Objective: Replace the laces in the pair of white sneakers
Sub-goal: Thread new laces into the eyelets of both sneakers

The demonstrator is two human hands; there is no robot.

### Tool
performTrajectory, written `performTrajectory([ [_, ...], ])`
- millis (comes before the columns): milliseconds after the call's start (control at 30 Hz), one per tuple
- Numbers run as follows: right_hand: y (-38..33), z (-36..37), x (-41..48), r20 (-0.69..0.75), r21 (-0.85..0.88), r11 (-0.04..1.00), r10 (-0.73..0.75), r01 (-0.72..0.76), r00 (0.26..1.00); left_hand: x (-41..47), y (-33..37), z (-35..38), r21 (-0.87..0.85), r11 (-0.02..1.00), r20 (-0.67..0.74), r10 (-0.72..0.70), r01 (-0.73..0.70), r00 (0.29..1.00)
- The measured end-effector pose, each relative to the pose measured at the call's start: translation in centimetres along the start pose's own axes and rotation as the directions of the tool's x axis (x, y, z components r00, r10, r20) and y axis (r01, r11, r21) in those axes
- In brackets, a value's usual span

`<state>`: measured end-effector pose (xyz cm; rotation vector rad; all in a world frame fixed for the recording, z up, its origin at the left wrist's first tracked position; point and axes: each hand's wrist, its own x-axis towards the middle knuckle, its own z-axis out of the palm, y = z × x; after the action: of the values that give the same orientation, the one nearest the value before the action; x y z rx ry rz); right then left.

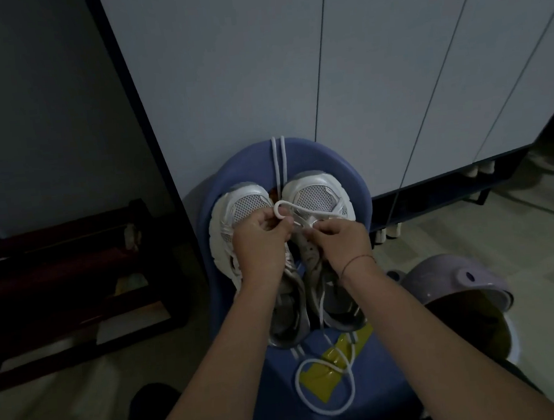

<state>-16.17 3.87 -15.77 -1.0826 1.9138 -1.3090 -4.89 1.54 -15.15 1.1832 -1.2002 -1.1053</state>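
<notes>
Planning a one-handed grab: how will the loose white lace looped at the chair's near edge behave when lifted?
Probably floppy: the loose lace lies in slack curves. Likely light, being thin cord. It may snag the yellow wrapper underneath.

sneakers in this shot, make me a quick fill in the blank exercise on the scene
1. The sneakers stand side by side on a ___ seat.
2. The lace loop is pinched by the ___ hand.
3. A loose lace lies across a ___ packet.
Missing: blue; left; yellow.
</notes>
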Motion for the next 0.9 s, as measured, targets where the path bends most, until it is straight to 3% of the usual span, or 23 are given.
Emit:
performTrajectory([
  [167, 0.6, -0.8, 0.0, 0.044, 0.133, 0.987, 0.081, -0.087, 0.996, -0.2, -0.2, 0.2, 0.079, 0.996, 0.041, 0.034, -0.037, 0.999],
  [467, -0.4, -2.3, -0.9, 0.183, 0.187, 0.97, 0.122, -0.157, 0.975, -0.6, -0.1, 0.8, 0.256, 0.962, 0.046, 0.083, -0.092, 0.995],
  [667, -0.8, -2.9, -0.8, 0.298, 0.294, 0.916, 0.184, -0.274, 0.937, 0.0, -0.3, 0.4, 0.283, 0.953, 0.115, 0.075, -0.105, 0.991],
  [900, -1.1, -3.2, -0.7, 0.333, 0.3, 0.889, 0.242, -0.346, 0.911, 0.1, -0.4, 0.8, 0.207, 0.977, 0.058, 0.036, -0.047, 0.998],
])
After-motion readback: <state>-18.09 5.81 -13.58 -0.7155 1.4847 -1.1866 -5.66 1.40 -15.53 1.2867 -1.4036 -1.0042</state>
